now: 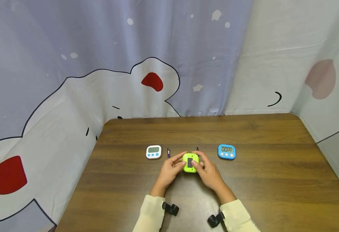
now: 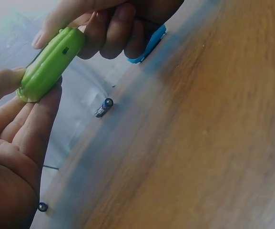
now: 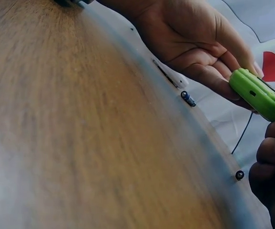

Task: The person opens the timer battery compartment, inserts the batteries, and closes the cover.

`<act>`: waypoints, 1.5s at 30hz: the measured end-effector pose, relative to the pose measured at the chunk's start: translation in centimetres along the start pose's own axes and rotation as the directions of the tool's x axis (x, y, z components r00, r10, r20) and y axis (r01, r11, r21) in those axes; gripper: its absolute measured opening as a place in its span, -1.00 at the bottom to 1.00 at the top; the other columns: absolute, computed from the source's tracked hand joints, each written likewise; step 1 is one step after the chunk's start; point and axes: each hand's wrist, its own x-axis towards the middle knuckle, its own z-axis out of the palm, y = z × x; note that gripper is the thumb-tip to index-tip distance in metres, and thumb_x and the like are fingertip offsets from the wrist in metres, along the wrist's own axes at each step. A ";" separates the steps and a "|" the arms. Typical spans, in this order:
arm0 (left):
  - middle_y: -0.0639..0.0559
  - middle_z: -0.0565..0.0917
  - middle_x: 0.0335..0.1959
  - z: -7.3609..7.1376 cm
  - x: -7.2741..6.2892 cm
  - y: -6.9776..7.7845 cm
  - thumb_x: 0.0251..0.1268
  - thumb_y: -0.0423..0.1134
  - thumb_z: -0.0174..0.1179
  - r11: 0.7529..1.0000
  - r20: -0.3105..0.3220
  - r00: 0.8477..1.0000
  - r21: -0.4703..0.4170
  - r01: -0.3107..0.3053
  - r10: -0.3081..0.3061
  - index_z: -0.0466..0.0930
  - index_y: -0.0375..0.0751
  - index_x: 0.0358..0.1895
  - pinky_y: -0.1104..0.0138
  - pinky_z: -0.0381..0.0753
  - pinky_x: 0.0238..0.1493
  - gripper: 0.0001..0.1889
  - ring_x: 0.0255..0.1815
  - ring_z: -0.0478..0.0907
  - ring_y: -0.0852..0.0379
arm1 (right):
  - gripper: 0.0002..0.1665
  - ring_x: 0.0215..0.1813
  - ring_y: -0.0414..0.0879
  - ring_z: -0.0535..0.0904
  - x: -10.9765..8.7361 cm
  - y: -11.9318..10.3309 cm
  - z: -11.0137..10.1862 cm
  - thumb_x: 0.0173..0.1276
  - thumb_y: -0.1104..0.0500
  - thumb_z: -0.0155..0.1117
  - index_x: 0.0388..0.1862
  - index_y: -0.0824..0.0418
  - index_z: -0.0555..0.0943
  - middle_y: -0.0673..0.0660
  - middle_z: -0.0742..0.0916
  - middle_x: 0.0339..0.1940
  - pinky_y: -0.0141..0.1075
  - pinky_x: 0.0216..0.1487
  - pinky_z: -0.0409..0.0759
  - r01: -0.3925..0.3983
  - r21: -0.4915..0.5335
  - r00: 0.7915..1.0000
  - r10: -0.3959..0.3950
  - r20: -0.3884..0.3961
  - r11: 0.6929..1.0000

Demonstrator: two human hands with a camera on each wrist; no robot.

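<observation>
A lime-green digital timer (image 1: 185,158) is held above the table, its back with a dark rectangular patch facing up. My left hand (image 1: 168,171) grips its left edge, thumb on the back and fingers beneath. On the opposite side my right hand (image 1: 211,175) pinches it, the thumb pressing at the dark patch. The left wrist view shows the timer's rounded side (image 2: 49,67) with a small slot. Beyond the hands lie two small batteries: one battery (image 1: 168,152) left of the timer, the other battery (image 1: 197,149) partly hidden behind the right hand.
A white timer (image 1: 153,151) with blue buttons lies to the left on the wooden table (image 1: 262,180). To the right is a blue timer (image 1: 226,151) with digits on its display. A patterned curtain (image 1: 99,93) hangs behind the table's back edge.
</observation>
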 end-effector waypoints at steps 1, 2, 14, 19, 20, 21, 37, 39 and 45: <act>-0.35 0.58 0.11 0.1 0.0 0.3 0.40 -0.41 0.14 1.000 0.004 1.000 -0.002 0.001 -0.001 0.37 -0.40 0.34 0.30 0.65 -0.04 -0.53 0.02 0.63 0.05 | -0.54 -0.71 -0.28 0.27 0.0 0.0 0.0 0.47 -0.13 0.13 0.30 -0.15 0.40 -0.15 0.45 -0.80 -0.35 -0.60 0.29 -0.001 -0.001 1.000 0.001 0.004 1.000; -0.35 0.58 0.11 0.2 -0.1 0.7 0.40 -0.41 0.14 1.000 0.007 1.000 0.000 0.003 -0.003 0.37 -0.40 0.34 0.30 0.64 -0.03 -0.53 0.02 0.63 0.05 | -0.54 -0.70 -0.27 0.28 0.0 0.0 0.0 0.48 -0.12 0.13 0.30 -0.16 0.39 -0.13 0.47 -0.79 -0.35 -0.59 0.30 -0.002 0.001 1.000 0.002 0.008 1.000; -0.33 0.57 0.14 0.1 0.0 0.4 0.43 -0.39 0.12 0.999 0.017 0.999 0.029 0.029 -0.030 0.34 -0.41 0.36 0.34 0.65 -0.08 -0.53 0.00 0.63 0.11 | -0.53 -0.58 -0.21 0.45 0.0 -0.1 -0.3 0.52 -0.06 0.07 0.35 -0.11 0.32 -0.01 0.71 -0.55 -0.30 -0.48 0.39 -0.001 0.034 0.997 -0.001 0.076 0.999; -0.31 0.57 0.16 -0.2 0.4 -0.9 0.43 -0.35 0.13 1.000 0.015 1.000 0.014 0.021 -0.021 0.37 -0.34 0.36 0.31 0.65 -0.06 -0.53 0.03 0.62 0.07 | -0.55 -0.54 -0.21 0.48 0.0 -0.2 -0.4 0.53 -0.03 0.06 0.35 -0.10 0.32 0.00 0.72 -0.53 -0.30 -0.43 0.41 -0.001 0.045 0.997 -0.003 0.083 0.999; -0.31 0.57 0.16 -0.2 0.4 -1.0 0.43 -0.35 0.13 1.000 0.016 1.000 0.009 0.016 -0.016 0.38 -0.33 0.36 0.30 0.65 -0.05 -0.53 0.04 0.62 0.06 | -0.55 -0.54 -0.21 0.48 0.0 -0.2 -0.5 0.54 -0.03 0.06 0.34 -0.10 0.32 -0.02 0.72 -0.52 -0.30 -0.42 0.41 -0.004 0.047 0.996 0.000 0.085 0.999; -0.31 0.56 0.16 -0.2 0.3 -1.1 0.43 -0.35 0.13 1.000 0.017 1.000 0.002 0.013 -0.013 0.37 -0.33 0.36 0.29 0.65 -0.04 -0.53 0.04 0.62 0.05 | -0.55 -0.54 -0.21 0.48 0.0 -0.2 -0.5 0.54 -0.03 0.05 0.34 -0.10 0.32 -0.01 0.72 -0.52 -0.30 -0.43 0.41 -0.006 0.051 0.996 0.002 0.089 0.999; -0.36 0.55 0.15 -0.1 0.3 -0.9 0.44 -0.36 0.12 0.999 0.039 0.999 -0.037 -0.031 0.032 0.35 -0.38 0.36 0.24 0.64 -0.01 -0.53 0.05 0.62 0.02 | -0.61 -0.48 -0.14 0.53 0.1 -0.4 -0.5 0.56 0.09 0.03 0.32 -0.07 0.37 -0.01 0.68 -0.52 -0.32 -0.44 0.48 0.026 0.071 0.998 -0.030 0.049 0.997; -0.36 0.55 0.16 -0.2 0.4 -0.8 0.43 -0.34 0.12 0.998 0.033 0.999 -0.041 -0.042 0.043 0.36 -0.36 0.36 0.24 0.64 -0.02 -0.53 0.05 0.61 0.01 | -0.60 -0.44 -0.09 0.58 0.2 -0.3 -0.4 0.56 0.10 0.02 0.33 -0.04 0.36 -0.03 0.71 -0.48 -0.31 -0.40 0.51 0.051 0.100 0.998 -0.055 0.037 0.994; -0.36 0.54 0.16 -0.4 0.4 -0.8 0.42 -0.33 0.14 0.996 0.002 0.999 -0.078 -0.043 0.044 0.39 -0.30 0.35 0.21 0.65 -0.02 -0.54 0.06 0.61 -0.03 | -0.53 -0.49 -0.18 0.54 0.1 -0.8 -0.2 0.57 0.14 0.02 0.40 0.07 0.31 0.06 0.71 -0.50 -0.34 -0.43 0.50 0.053 0.226 0.997 -0.064 0.040 0.973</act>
